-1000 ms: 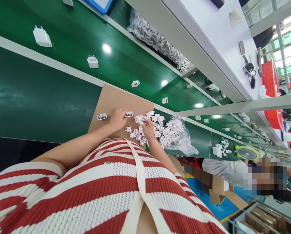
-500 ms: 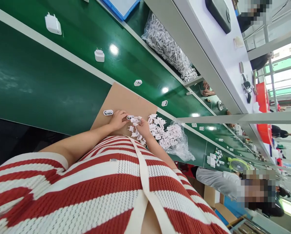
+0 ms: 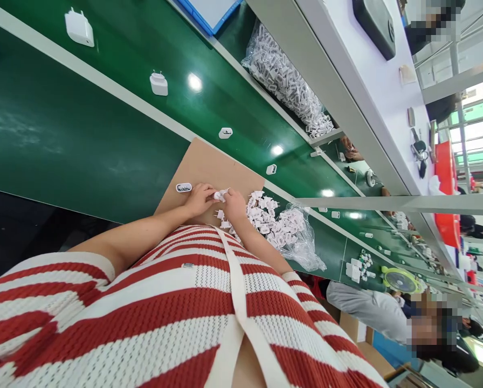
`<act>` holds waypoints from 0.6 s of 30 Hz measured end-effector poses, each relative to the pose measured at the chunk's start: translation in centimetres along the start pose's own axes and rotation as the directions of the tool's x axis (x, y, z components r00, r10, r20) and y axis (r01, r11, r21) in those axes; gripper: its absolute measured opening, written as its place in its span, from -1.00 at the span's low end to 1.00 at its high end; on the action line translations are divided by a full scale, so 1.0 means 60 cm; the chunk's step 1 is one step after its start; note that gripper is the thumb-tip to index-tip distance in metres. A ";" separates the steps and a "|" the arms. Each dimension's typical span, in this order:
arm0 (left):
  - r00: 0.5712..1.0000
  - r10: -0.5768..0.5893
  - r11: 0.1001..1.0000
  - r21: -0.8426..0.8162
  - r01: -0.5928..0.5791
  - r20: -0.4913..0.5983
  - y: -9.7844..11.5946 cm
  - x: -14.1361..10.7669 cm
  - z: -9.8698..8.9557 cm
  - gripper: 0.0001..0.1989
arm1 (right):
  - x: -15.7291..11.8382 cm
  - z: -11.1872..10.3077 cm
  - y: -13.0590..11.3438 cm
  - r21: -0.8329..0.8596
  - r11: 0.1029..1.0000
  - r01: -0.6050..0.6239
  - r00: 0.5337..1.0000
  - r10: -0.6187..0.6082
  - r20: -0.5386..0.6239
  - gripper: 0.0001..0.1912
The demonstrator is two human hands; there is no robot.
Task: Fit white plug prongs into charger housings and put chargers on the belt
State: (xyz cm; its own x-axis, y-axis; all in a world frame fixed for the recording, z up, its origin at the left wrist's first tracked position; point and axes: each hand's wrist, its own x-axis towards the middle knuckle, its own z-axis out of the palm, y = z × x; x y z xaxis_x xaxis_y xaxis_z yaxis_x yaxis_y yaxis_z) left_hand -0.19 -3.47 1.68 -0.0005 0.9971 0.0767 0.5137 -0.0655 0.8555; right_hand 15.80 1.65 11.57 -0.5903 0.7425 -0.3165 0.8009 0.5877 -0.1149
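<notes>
Over a brown cardboard sheet (image 3: 221, 161), both hands meet on a small white charger housing (image 3: 218, 196). My left hand (image 3: 201, 199) grips it from the left with closed fingers. From the right, my right hand (image 3: 234, 207) is closed on a white plug cover (image 3: 224, 193) at the housing's end; the fingers partly hide it, so I cannot tell how far the two fit together. Another charger housing (image 3: 184, 187), open end up with parts inside, lies beside my left hand. A heap of white plug covers with pins (image 3: 261, 213) lies right of my right hand.
A green conveyor belt (image 3: 124, 91) carries spaced chargers, including a finished-looking one (image 3: 159, 84). A clear bag (image 3: 314, 253) holds more plug covers. Beyond the belt are a large bag of white parts (image 3: 282, 70), a blue tray (image 3: 215, 24) and a metal post (image 3: 387, 203). A co-worker (image 3: 366, 307) sits to the right.
My right hand has brought the plug cover left onto the charger housing in my left hand, and its fingers now cover more of it. Chargers on the belt have shifted slightly left.
</notes>
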 end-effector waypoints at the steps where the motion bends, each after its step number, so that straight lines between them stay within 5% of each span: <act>1: 1.000 -0.003 1.000 0.002 0.003 -0.002 0.001 0.000 0.000 -0.69 | 0.000 -0.004 -0.002 -0.029 0.999 0.014 1.000 -0.013 0.027 -0.70; 9: 0.999 -0.047 0.999 0.009 0.047 0.023 0.010 0.000 -0.004 -0.71 | 0.000 -0.024 -0.008 -0.069 0.994 0.086 0.986 -0.074 0.150 -0.66; 18: 0.995 -0.072 0.997 0.045 0.069 0.064 0.025 0.001 -0.011 -0.71 | 0.013 -0.015 -0.013 -0.010 0.999 0.045 0.988 -0.043 0.151 -0.71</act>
State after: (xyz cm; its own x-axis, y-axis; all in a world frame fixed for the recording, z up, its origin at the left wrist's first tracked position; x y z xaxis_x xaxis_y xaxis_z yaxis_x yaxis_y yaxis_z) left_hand 0.02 -3.52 3.33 0.0174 0.9997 -0.0182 0.5503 0.0056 0.8349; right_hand 14.59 2.06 12.28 -0.6022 0.6598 -0.4495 0.7726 0.6235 -0.1199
